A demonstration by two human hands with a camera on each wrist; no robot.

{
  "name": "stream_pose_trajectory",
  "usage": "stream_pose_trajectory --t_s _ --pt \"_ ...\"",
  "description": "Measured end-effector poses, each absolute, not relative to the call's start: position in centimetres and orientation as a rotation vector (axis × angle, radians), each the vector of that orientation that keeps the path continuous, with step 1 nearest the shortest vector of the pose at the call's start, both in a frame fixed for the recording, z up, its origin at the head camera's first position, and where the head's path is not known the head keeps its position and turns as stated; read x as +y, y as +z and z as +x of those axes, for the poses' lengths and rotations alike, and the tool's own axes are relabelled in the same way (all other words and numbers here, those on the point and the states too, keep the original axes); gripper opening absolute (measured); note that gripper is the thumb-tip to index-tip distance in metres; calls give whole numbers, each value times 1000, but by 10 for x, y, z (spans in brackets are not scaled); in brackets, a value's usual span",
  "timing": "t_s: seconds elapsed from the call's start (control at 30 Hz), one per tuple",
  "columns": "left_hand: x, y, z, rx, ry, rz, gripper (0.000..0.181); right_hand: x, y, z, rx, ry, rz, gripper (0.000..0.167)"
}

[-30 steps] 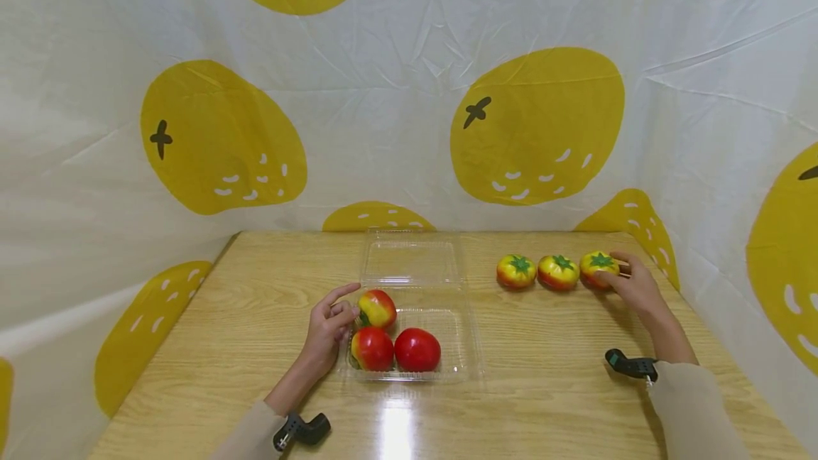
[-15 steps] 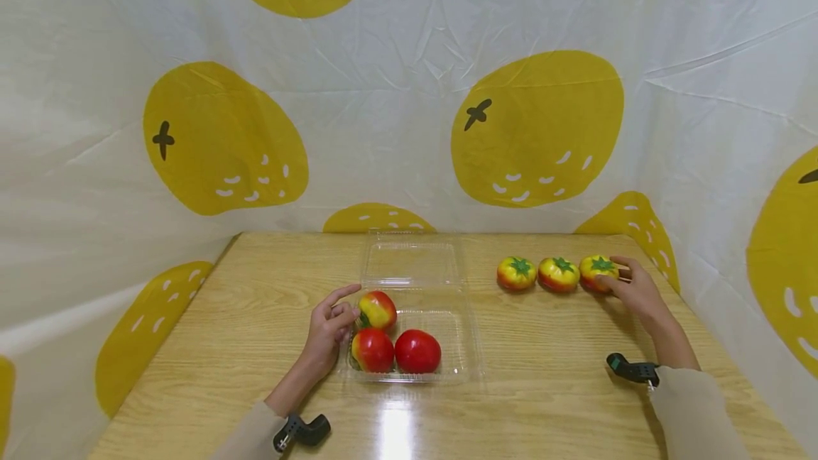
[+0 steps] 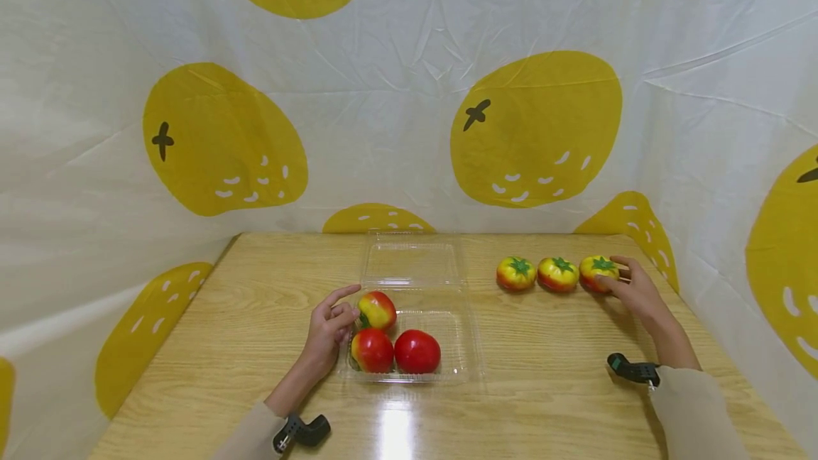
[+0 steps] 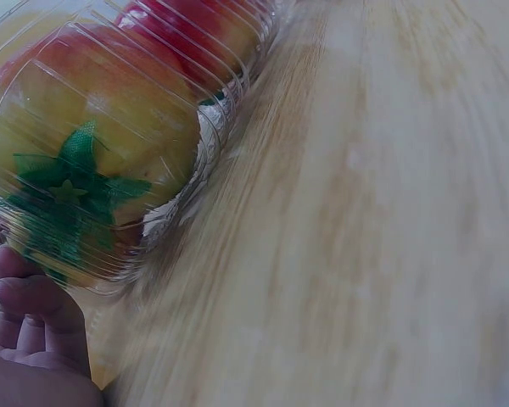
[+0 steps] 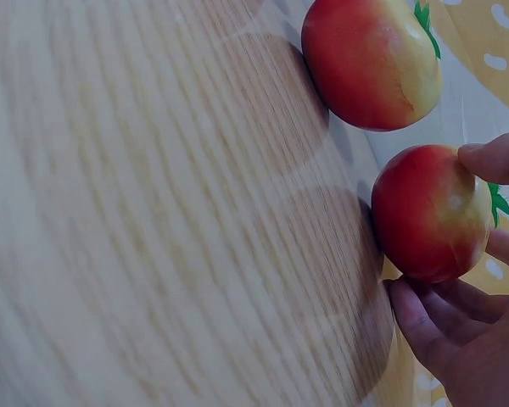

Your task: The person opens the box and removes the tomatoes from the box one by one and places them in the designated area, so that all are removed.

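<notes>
My left hand [image 3: 327, 332] pinches the left edge of a clear hinged plastic container [image 3: 452, 346], whose lid lies open behind it. Inside sit three toy tomatoes: a yellow-red tomato [image 3: 378, 309] with a green calyx, a red-yellow tomato [image 3: 373, 351] and a red tomato [image 3: 418, 352]. In the left wrist view the thumb and curled fingers meet at the rim, next to a tomato [image 4: 93, 136]. At the right, my right hand [image 3: 639, 293] grips the rightmost tomato [image 3: 596, 277] of a row, thumb on its near side and fingers around the far side. The right wrist view shows this tomato [image 5: 428, 216] resting on the table.
Two more yellow-red tomatoes, the left tomato [image 3: 516, 274] and the middle tomato [image 3: 558, 275], stand in the row on the wooden table [image 3: 537, 403]. A white curtain [image 3: 383, 126] printed with yellow fruit hangs behind and at both sides.
</notes>
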State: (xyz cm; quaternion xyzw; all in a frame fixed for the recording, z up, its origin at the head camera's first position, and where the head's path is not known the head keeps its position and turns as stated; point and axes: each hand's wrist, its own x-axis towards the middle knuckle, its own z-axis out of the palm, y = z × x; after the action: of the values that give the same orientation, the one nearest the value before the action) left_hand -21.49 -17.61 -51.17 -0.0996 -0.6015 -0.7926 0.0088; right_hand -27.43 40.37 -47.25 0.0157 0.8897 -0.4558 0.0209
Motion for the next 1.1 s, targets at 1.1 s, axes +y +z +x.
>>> stream_pose_trajectory --t_s 1.1 --pt "-176 -512 -215 -1876 -2479 -323 49 369 -429 -252 3189 -1197 -224 75"
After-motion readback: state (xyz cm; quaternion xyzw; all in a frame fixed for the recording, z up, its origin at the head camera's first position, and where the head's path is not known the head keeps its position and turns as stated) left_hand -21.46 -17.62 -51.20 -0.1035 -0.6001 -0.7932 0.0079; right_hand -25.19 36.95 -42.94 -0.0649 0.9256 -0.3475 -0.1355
